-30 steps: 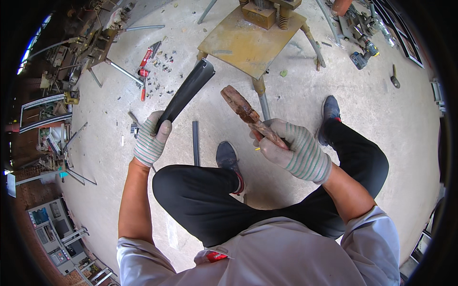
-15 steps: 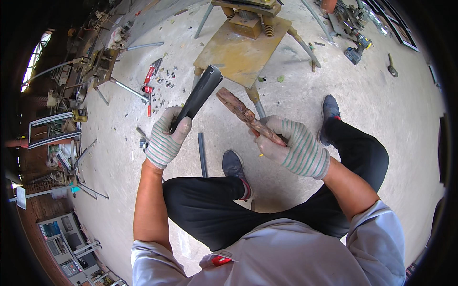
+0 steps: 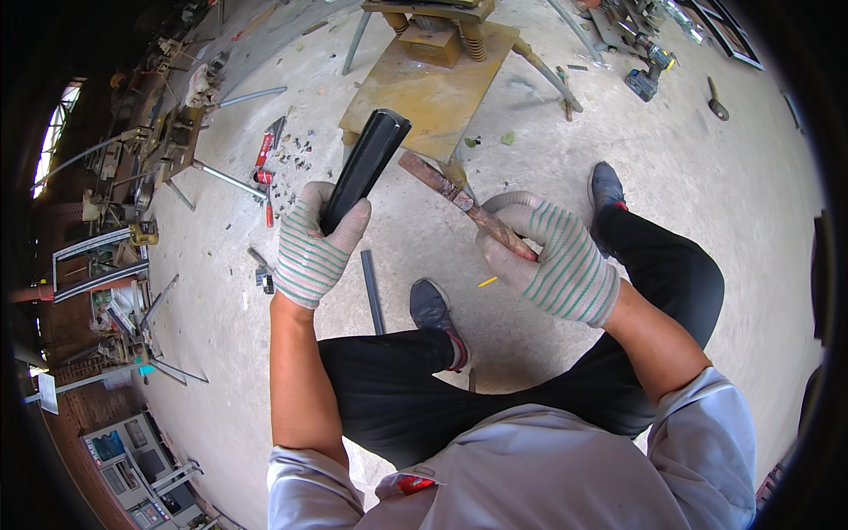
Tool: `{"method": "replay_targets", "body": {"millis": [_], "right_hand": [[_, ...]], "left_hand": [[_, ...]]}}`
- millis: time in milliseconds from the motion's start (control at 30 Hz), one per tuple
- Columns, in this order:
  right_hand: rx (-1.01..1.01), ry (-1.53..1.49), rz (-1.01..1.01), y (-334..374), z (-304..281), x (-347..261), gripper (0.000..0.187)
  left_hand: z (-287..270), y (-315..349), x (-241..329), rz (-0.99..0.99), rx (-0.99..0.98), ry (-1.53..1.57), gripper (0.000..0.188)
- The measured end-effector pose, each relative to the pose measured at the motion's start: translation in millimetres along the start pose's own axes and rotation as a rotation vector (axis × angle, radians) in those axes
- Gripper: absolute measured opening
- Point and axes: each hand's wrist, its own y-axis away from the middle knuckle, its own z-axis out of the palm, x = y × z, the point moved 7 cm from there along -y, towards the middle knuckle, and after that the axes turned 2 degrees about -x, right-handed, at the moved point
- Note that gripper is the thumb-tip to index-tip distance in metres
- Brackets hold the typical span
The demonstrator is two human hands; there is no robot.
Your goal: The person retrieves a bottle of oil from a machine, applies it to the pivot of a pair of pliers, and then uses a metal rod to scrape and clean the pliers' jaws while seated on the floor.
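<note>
My left hand [image 3: 311, 256], in a white glove with green stripes, is closed round a short black channel-shaped length of profile [image 3: 367, 168]. The profile tilts up and to the right, its cut end pointing away from me. In the same kind of glove, my right hand [image 3: 556, 256] grips a rusty brown plier-like tool [image 3: 439, 184]. Its narrow front part points up and left, close to the profile's upper end, with a small gap between them. The glove hides the tool's rear end, so its exact kind is unclear.
Ahead stands a low yellowish metal stand [image 3: 428, 97] with splayed legs. A dark strip [image 3: 372, 291] lies by my left shoe [image 3: 430, 305]. A red-handled tool [image 3: 265, 163] lies among black scraps at left; a cordless drill [image 3: 652, 72] sits far right. Cluttered racks line the left side.
The profile has turned slightly, showing more of its outer face, and my left hand has shifted a little right. The rusty tool has rolled in my right hand. The whole view has shifted slightly.
</note>
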Motion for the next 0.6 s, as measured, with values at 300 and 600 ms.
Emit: {"method": "replay_targets", "body": {"millis": [300, 600], "right_hand": [[0.067, 0.102, 0.008, -4.6, -11.4, 6.3, 0.018], [0.111, 0.147, -0.037, -7.6, -12.0, 12.0, 0.023]], "left_hand": [[6.3, 3.3, 11.3, 0.004, 0.105, -0.133, 0.029], [7.9, 2.7, 16.3, 0.095, 0.135, -0.19, 0.029]]}}
